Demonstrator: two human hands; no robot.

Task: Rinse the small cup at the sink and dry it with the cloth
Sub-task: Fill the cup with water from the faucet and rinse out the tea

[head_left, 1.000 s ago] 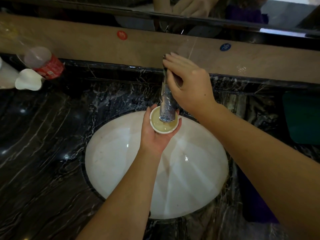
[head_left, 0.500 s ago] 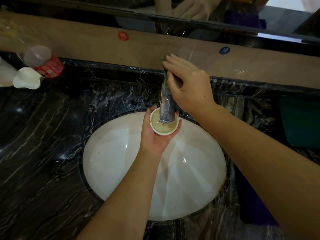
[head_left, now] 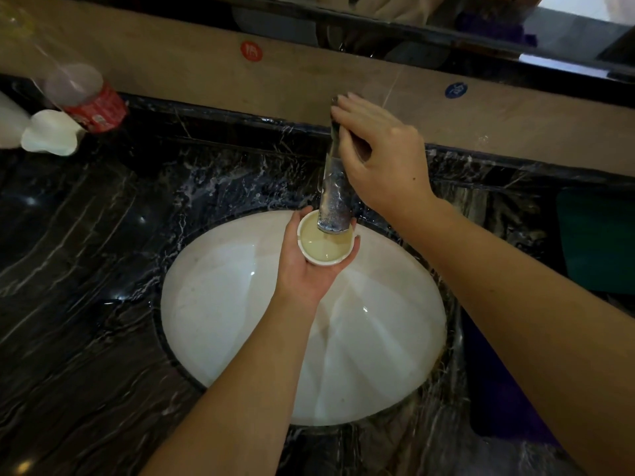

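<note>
The small cup stands upright in the left hand, with its mouth pointing up toward the camera and its axis vertical, so only the round rim and the pale yellowish liquid inside can be seen. The cup is held over the white sink, at the 12 o'clock side of the basin, directly under the end of the metal faucet, which overlaps the cup's rim at 1 o'clock. The left hand is closed around the cup from below, thumb on the 9 o'clock side of the rim. The right hand is curled narrowly on the top of the faucet, fingers bent over it. On the dark marble desk, far at 10 o'clock, lie a bottle with a red label and a white object. Compared with one second ago, both hands and the cup keep almost the same place; only the view has shifted slightly.
</note>
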